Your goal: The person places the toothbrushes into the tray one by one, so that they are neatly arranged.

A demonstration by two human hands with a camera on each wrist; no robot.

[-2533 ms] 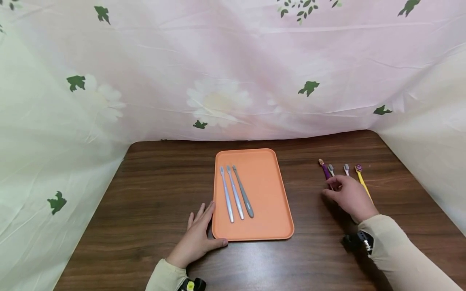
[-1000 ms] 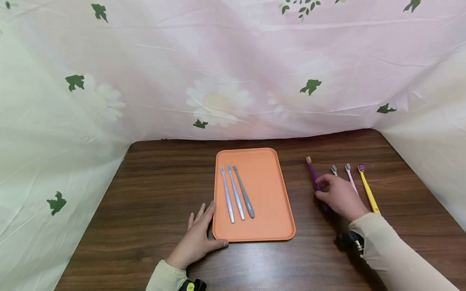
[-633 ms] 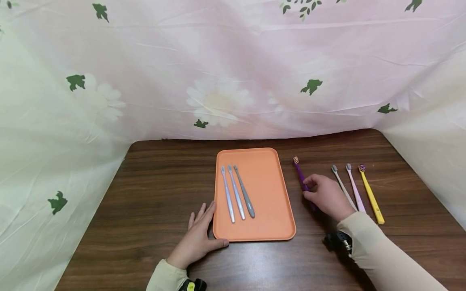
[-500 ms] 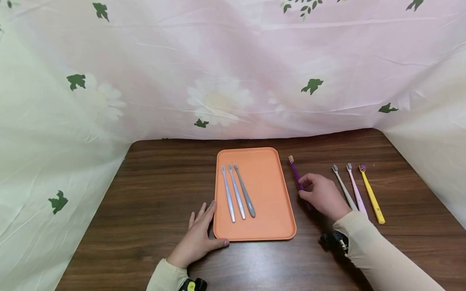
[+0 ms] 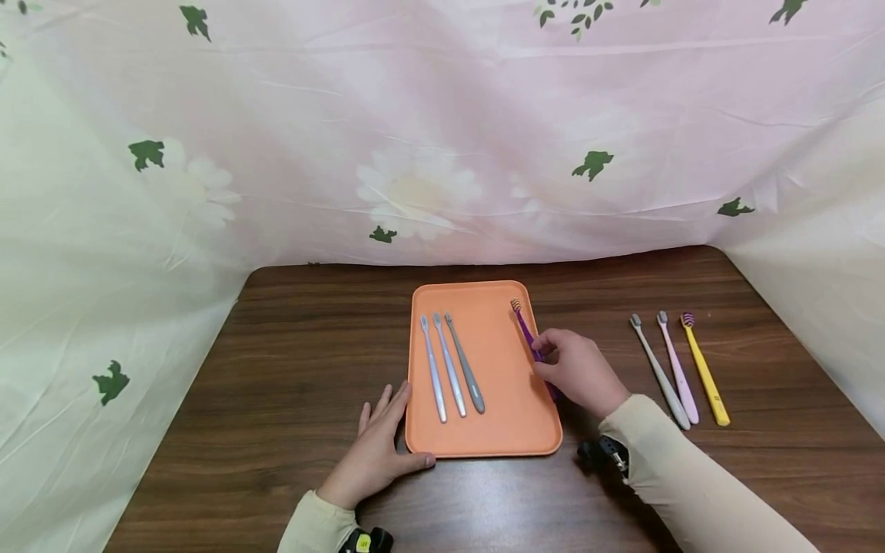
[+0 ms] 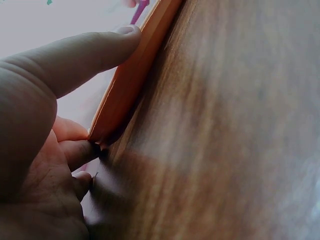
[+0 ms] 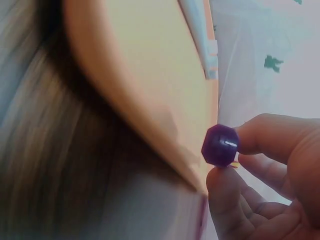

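Note:
My right hand (image 5: 579,370) pinches a purple toothbrush (image 5: 527,332) between thumb and fingers, above the right side of an orange tray (image 5: 508,430). In the right wrist view the butt end of the purple handle (image 7: 220,145) faces the camera. My left hand (image 5: 376,449) rests at the tray's near left corner, its fingers along the left edge and its thumb (image 6: 107,47) on the front rim. On the left half of the tray lie two pale blue toothbrushes (image 5: 434,372) (image 5: 451,370) and a grey toothbrush (image 5: 466,369), side by side with heads pointing away.
Right of the tray, a light grey toothbrush (image 5: 661,378), a pink toothbrush (image 5: 679,372) and a yellow toothbrush (image 5: 705,376) lie on the dark wooden table (image 5: 297,346). A printed cloth (image 5: 484,153) hangs behind the table and along both sides.
The right hand has carried the purple toothbrush leftward, from beside the other toothbrushes on the table to above the tray's right side. My left hand has stayed at the tray's corner.

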